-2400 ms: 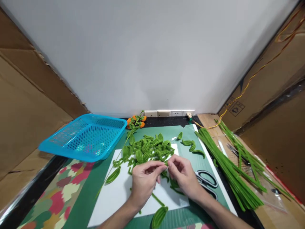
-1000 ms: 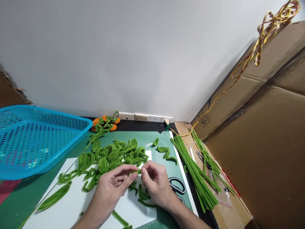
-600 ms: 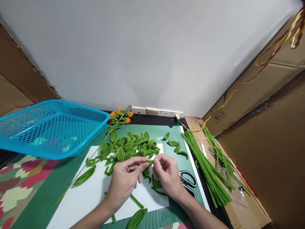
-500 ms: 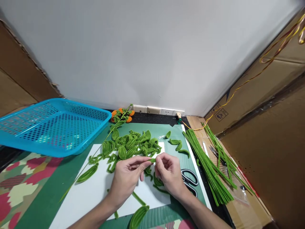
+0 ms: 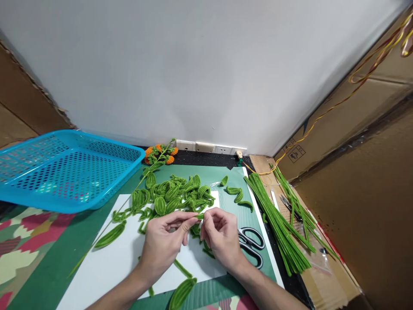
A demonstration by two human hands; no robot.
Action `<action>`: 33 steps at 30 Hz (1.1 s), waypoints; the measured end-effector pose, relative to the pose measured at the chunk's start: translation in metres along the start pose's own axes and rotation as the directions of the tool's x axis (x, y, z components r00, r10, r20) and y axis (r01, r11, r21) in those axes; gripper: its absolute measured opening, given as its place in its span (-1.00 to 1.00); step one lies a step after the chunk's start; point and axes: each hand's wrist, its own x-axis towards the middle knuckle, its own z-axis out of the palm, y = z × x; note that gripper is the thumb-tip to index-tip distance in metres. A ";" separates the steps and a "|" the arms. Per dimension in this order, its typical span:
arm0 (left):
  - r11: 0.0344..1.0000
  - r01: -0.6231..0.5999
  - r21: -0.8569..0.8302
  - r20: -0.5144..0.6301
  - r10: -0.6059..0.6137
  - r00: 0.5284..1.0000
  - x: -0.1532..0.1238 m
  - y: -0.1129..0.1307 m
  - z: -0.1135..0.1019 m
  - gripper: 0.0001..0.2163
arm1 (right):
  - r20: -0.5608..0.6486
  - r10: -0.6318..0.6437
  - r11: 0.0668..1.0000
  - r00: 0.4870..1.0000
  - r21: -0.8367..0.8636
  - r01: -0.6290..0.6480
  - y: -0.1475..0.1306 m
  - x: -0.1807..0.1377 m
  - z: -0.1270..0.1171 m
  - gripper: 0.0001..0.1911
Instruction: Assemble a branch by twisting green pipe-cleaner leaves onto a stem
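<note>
Between my two hands is a short green pipe-cleaner piece [image 5: 200, 216], mostly covered by fingers. My left hand [image 5: 164, 239] pinches its left end with thumb and fingers. At the right end, my right hand [image 5: 222, 234] is closed on it with thumb and curled index finger. Just beyond lies a pile of green pipe-cleaner leaves [image 5: 172, 193] on a white sheet [image 5: 106, 271]. A larger leaf [image 5: 111, 235] rests left of my hands, and another leaf [image 5: 182, 294] lies nearer me. Scissors [image 5: 253, 243] with black and grey handles sit beside my right wrist.
A blue perforated basket [image 5: 77, 172] stands at the left. An orange-flowered stem [image 5: 161, 154] lies at the back. Bundled green pipe cleaners [image 5: 280, 228] lie to the right, near small snips [image 5: 290, 206] on cardboard [image 5: 325, 286]. A wall with sockets [image 5: 204, 147] bounds the back.
The view has shifted slightly, so most things appear a little further left. Both hands keep their pinch on the green piece, with only slight finger movement.
</note>
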 end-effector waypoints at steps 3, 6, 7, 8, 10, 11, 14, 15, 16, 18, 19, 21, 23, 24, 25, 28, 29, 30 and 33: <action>1.000 -0.011 0.010 -0.001 0.011 1.000 0.000 0.000 0.000 -0.87 | -0.002 0.005 1.000 1.000 0.016 -0.005 -0.001 0.002 0.000 -0.59; 1.000 -0.019 0.005 0.005 0.019 1.000 0.001 0.002 0.001 -0.87 | -0.014 0.009 0.999 1.000 0.037 -0.009 -0.002 0.004 0.000 -0.58; 1.000 -0.017 -0.001 0.005 0.017 1.000 0.002 0.002 0.001 -0.86 | -0.015 0.010 0.999 1.000 0.043 -0.009 -0.003 0.004 0.000 -0.58; 1.000 -0.013 -0.008 0.006 0.013 1.000 0.002 0.003 0.001 -0.86 | -0.016 0.010 0.999 1.000 0.049 -0.009 -0.003 0.004 0.000 -0.57; 1.000 -0.001 -0.019 0.006 0.001 1.000 0.002 0.002 0.002 -0.85 | -0.020 0.011 0.998 1.000 0.060 -0.010 -0.002 0.004 0.000 -0.57; 1.000 0.004 -0.022 0.006 -0.004 1.000 0.002 0.002 0.002 -0.85 | -0.021 0.012 0.998 1.000 0.067 -0.010 -0.002 0.004 0.000 -0.56; 1.000 0.005 -0.023 0.001 -0.005 1.000 0.002 -0.001 0.002 -0.83 | -0.020 0.021 0.996 1.000 0.090 -0.019 0.000 0.003 0.000 -0.56; 1.000 0.001 -0.023 0.001 -0.001 1.000 0.002 -0.002 0.002 -0.83 | -0.017 0.024 0.995 1.000 0.099 -0.022 0.001 0.003 -0.001 -0.56; 1.000 -0.005 -0.023 0.003 0.005 1.000 0.001 -0.002 0.002 -0.82 | -0.016 0.028 0.994 0.999 0.107 -0.026 0.002 0.002 -0.001 -0.56; 1.000 -0.014 -0.024 0.009 0.014 1.000 0.001 -0.003 0.002 -0.80 | -0.010 0.036 0.992 0.999 0.123 -0.035 0.002 0.002 0.000 -0.55; 1.000 -0.018 -0.023 0.009 0.018 1.000 0.001 -0.002 0.003 -0.80 | -0.005 0.041 0.991 0.999 0.127 -0.041 0.002 0.001 0.000 -0.55; 1.000 -0.023 -0.015 0.004 0.023 1.000 0.000 -0.001 0.003 -0.82 | 0.004 0.054 0.991 0.999 0.124 -0.054 0.001 0.001 0.000 -0.53; 0.999 -0.035 -0.004 -0.004 0.035 0.999 -0.001 0.000 0.003 -0.87 | 0.011 0.064 0.991 0.998 0.120 -0.065 0.001 0.000 0.000 -0.52; 0.999 -0.044 -0.001 -0.008 0.044 0.999 -0.001 0.000 0.003 -0.89 | 0.014 0.069 0.990 0.998 0.121 -0.070 0.001 0.000 0.000 -0.52; 0.999 -0.054 -0.002 -0.014 0.054 0.998 -0.002 0.000 0.003 -0.90 | 0.019 0.073 0.989 0.997 0.127 -0.075 0.001 0.000 0.000 -0.53; 0.996 -0.085 -0.019 -0.033 0.084 0.996 -0.003 0.000 0.003 -0.91 | 0.034 0.083 0.986 0.996 0.143 -0.087 0.001 -0.001 0.000 -0.53; 0.996 -0.092 -0.021 -0.034 0.091 0.995 -0.003 0.000 0.002 -0.91 | 0.037 0.085 0.986 0.996 0.141 -0.090 0.001 -0.002 0.000 -0.53; 0.995 -0.099 -0.020 -0.033 0.098 0.995 -0.003 0.001 0.002 -0.92 | 0.040 0.086 0.986 0.996 0.138 -0.091 0.001 -0.002 -0.001 -0.53; 0.991 -0.133 -0.003 -0.020 0.133 0.991 -0.004 0.002 0.002 -0.92 | 0.050 0.089 0.986 0.995 0.140 -0.095 -0.001 -0.003 -0.002 -0.54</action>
